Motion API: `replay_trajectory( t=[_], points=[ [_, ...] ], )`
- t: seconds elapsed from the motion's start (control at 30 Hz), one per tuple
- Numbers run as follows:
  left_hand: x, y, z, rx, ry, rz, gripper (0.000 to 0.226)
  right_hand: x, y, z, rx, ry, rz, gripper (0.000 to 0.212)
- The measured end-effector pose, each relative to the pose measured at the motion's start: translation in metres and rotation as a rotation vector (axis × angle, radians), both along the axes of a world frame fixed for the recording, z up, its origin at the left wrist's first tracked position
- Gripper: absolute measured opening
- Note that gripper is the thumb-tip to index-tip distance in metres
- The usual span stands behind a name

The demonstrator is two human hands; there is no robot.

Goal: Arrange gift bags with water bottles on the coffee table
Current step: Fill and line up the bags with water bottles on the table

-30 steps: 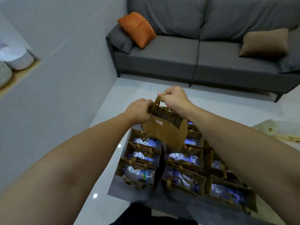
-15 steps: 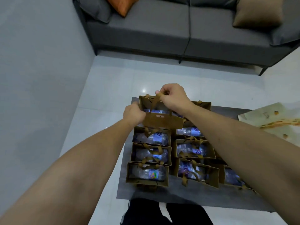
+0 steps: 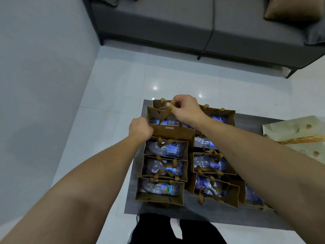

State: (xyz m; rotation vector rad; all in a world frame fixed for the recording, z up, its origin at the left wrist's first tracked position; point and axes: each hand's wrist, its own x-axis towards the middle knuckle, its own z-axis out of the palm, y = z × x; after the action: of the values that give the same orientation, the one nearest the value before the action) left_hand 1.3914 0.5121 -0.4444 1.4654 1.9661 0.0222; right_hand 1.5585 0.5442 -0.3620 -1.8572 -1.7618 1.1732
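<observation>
Setting 1 more brown paper gift bag (image 3: 173, 132) into the left column on the dark desk (image 3: 133, 206), at the far end of a row of 3 bags already placed, such as the nearest one (image 3: 159, 199). Left hand (image 3: 140, 130) curled around the bag's near left corner at the rim; right hand (image 3: 184, 110) pinching a ribbon handle (image 3: 165, 112) pulled up above the opening. Bag upright, open at the top, a small label on its near face, a clear water bottle (image 3: 165, 122) with a blue-purple label lying flat inside. Bottom hidden behind the neighbouring bag, so seated or hovering cannot be told. Probably the placing step, close to done. Next move likely calls for lowering the bag square against the bag in front, letting the handle drop, then freeing both hands without tipping it. Thin paper and a loose, heavy bottle: likely to lean if released crooked. More filled bags in the middle column (image 3: 213, 164), touching side by side. Grey sofa (image 3: 175, 23) beyond, patterned paper (image 3: 295, 131) at the right edge.
</observation>
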Motion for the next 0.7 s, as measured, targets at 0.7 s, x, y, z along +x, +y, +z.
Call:
replay_trajectory(
  t=[0.7],
  points=[
    [0.009, -0.003, -0.057, -0.193, -0.084, -0.184, 0.02, 0.021, -0.018, -0.091, -0.114, -0.291, 0.002, 0.017]
  ],
)
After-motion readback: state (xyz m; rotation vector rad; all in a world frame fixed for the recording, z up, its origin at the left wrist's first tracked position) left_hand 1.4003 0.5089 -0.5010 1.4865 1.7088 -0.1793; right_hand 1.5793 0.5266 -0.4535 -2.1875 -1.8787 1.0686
